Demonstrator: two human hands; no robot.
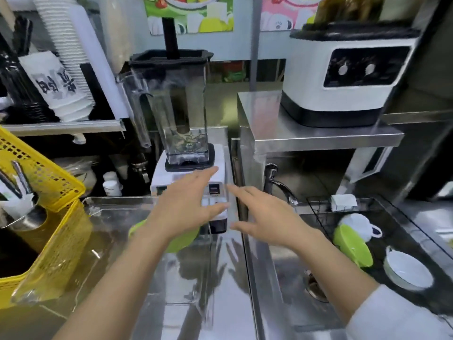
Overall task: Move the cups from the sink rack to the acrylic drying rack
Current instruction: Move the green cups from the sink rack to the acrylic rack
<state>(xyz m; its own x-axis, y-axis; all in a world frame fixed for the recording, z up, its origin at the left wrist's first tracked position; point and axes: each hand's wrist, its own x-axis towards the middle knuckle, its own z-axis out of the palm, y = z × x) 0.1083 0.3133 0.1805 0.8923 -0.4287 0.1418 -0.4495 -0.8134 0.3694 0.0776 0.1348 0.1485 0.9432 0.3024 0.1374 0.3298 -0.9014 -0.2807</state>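
Head view: left hand (186, 204) and right hand (264, 217) both hover spread and empty above the bench, the left over a green cup (181, 241) lying in the acrylic drying rack (98, 241). Green, white-mug and white-bowl pieces wait in the sink rack (392, 217). Next, I judge, comes a rightward reach for the green cup (353, 246) there.

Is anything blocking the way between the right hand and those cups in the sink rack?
Nothing visible. The right hand is open, and only bare sink edge lies between it and the green cup and white cup.
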